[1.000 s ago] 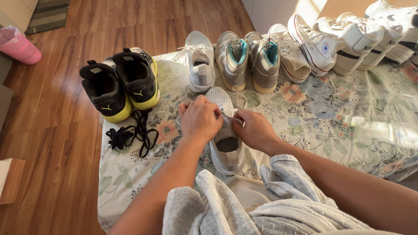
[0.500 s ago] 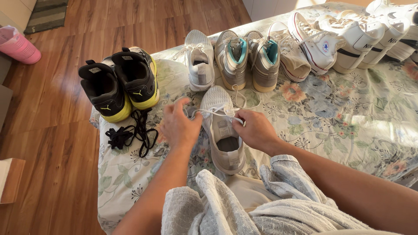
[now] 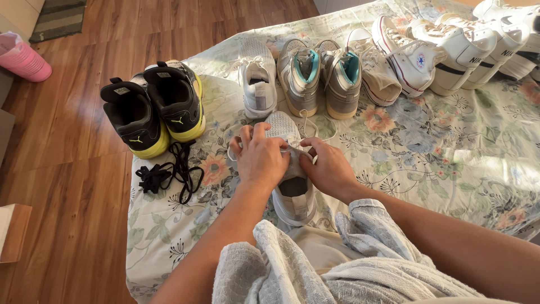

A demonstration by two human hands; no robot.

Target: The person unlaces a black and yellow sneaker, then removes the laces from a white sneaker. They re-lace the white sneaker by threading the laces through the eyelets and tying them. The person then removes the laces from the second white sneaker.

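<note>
The left hand (image 3: 260, 157) has come back from beside the grey knit sneaker (image 3: 289, 169) and is now covering its lace area, fingers pinching the white lace (image 3: 306, 128); the right hand (image 3: 328, 168) is gripping the lace at the tongue as before. The sneaker is lying on a floral bedsheet (image 3: 450, 146), just below its mate (image 3: 257, 79). A row of grey and white sneakers is lining the far edge. Black-and-yellow shoes (image 3: 152, 110) are standing at the left corner, loose black laces (image 3: 169, 171) beside them. Wood plank floor (image 3: 67, 169) is surrounding the bed, and a pink container (image 3: 21, 56) is sitting on it.
</note>
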